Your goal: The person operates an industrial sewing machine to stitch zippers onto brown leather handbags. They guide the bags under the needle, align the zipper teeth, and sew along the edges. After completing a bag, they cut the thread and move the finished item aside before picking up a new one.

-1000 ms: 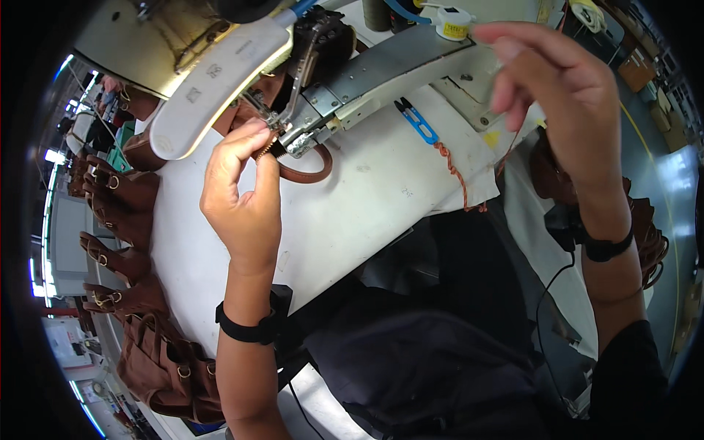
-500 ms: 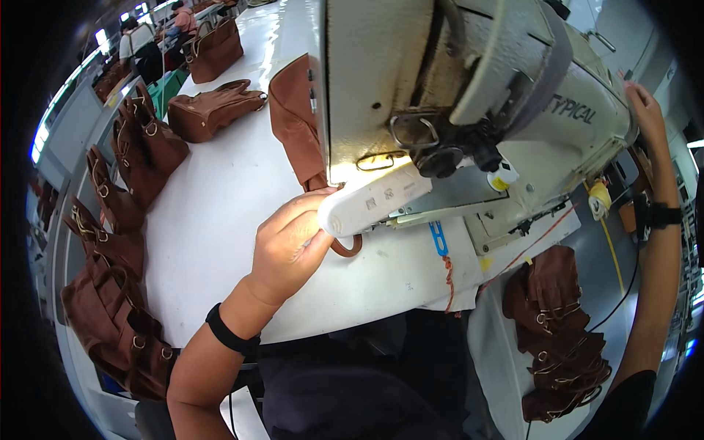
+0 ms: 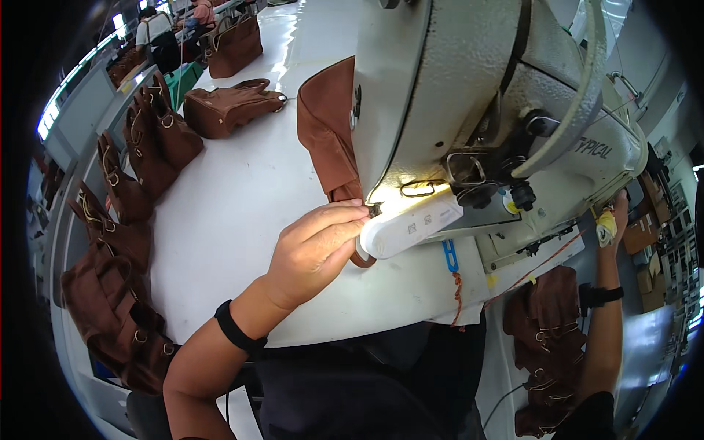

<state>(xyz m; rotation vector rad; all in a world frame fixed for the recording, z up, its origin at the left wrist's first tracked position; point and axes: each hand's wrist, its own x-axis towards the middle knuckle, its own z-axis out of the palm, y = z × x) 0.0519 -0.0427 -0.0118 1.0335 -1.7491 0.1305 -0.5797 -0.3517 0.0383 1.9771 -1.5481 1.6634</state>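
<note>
Your left hand pinches narrow on the brown leather piece right under the head of the sewing machine, fingertips beside the white lamp bar, likely to steady the seam where the light falls. Your right hand reaches behind the machine's far end; whether it grips anything you cannot tell. Finished brown bags line the left edge of the worktop, apart from the stitching spot.

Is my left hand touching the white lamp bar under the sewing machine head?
Touching. The head view shows the left hand with its fingers pressed against the near end of the white lamp bar, no gap visible.
</note>
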